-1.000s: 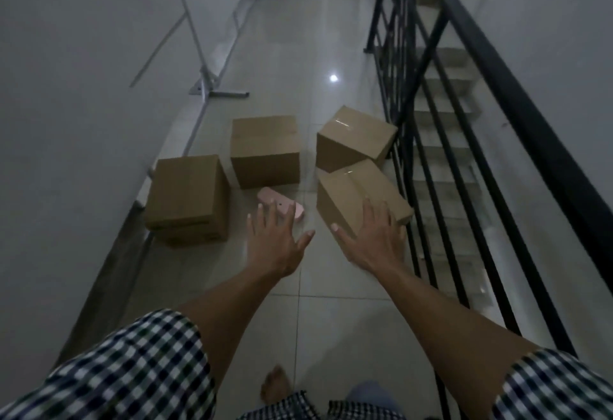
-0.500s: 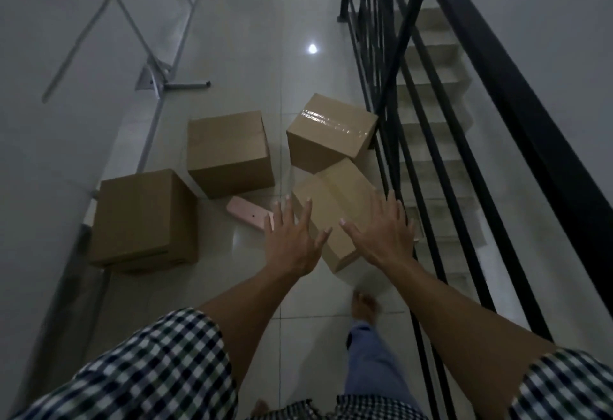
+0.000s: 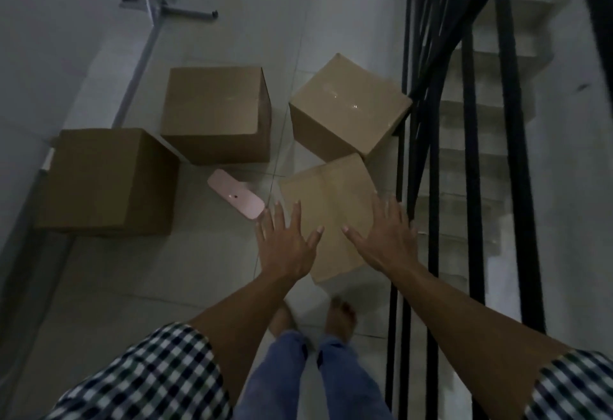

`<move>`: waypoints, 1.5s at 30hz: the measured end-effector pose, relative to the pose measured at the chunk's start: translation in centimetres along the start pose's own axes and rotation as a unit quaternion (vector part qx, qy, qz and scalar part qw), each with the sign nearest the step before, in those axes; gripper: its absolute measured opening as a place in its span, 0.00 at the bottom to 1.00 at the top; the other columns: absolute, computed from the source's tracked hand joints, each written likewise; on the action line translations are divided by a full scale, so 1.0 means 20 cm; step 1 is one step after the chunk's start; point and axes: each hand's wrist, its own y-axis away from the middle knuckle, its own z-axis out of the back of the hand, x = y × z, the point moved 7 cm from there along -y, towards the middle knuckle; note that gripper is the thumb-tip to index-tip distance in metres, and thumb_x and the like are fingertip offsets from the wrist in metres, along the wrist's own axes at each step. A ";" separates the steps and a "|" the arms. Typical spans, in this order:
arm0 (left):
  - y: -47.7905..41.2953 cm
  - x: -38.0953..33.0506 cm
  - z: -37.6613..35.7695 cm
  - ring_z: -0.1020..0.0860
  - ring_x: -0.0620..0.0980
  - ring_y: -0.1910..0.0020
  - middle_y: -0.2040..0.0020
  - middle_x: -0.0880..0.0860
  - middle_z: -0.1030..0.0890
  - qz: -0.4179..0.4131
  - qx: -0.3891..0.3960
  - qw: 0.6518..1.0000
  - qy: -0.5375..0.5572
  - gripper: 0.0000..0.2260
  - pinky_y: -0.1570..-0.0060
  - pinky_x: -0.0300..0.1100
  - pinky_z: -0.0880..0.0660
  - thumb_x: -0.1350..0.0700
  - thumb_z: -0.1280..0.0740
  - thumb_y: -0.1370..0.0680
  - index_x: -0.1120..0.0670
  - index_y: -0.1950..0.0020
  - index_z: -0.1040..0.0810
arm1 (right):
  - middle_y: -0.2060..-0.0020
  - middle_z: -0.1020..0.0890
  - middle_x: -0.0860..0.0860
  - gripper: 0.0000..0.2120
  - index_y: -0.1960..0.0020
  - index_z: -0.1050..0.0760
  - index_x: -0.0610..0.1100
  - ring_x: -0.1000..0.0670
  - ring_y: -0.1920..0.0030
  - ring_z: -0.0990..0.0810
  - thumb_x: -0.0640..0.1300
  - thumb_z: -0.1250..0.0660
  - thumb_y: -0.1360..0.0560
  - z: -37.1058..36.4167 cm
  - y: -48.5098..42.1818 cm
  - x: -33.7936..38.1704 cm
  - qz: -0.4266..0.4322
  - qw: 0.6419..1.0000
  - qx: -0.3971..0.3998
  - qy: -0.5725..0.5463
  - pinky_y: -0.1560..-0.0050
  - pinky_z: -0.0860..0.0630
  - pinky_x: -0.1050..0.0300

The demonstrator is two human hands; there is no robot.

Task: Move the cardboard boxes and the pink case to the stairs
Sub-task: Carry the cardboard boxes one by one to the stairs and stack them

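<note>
Glossy pale floor tiles [image 3: 212, 270] carry four plain cardboard boxes and a rounded pink case [image 3: 236, 198] beside a black railing [image 3: 471, 154], both hands, left hand [image 3: 286, 247] and right hand [image 3: 386, 237], splay-fingered and empty above the nearest box [image 3: 331, 194].

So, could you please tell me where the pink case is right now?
In the head view, the pink case lies flat on the floor tiles, left of centre, ringed by cardboard boxes, with the left hand open just right of it.
</note>
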 end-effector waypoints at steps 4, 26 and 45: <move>-0.27 0.07 -0.34 0.54 0.59 0.20 0.18 0.56 0.55 0.037 0.032 0.999 0.018 0.34 0.24 0.59 0.55 0.31 0.53 0.21 0.45 0.19 0.55 | 0.19 0.51 0.45 0.47 0.18 0.56 0.52 0.41 0.20 0.51 0.76 0.44 0.27 -0.28 -0.29 -0.08 0.011 0.999 0.031 0.002 0.24 0.50 0.38; -0.90 0.39 -1.48 0.46 0.60 0.22 0.19 0.58 0.52 0.167 0.065 0.969 0.173 0.45 0.26 0.61 0.43 0.37 0.39 0.22 0.56 0.21 0.66 | 0.19 0.55 0.43 0.53 0.18 0.60 0.50 0.35 0.24 0.43 0.73 0.36 0.28 -1.20 -1.09 -0.58 -0.021 0.997 0.073 0.001 0.29 0.36 0.36; -0.97 0.65 -1.51 0.24 0.51 0.38 0.31 0.51 0.26 0.188 0.100 0.831 0.514 0.32 0.42 0.47 0.26 0.41 0.34 0.23 0.48 0.22 0.40 | 0.37 0.23 0.51 0.44 0.28 0.35 0.49 0.47 0.40 0.23 0.59 0.19 0.36 -1.32 -1.03 -0.64 -0.110 0.931 0.092 -0.337 0.40 0.25 0.49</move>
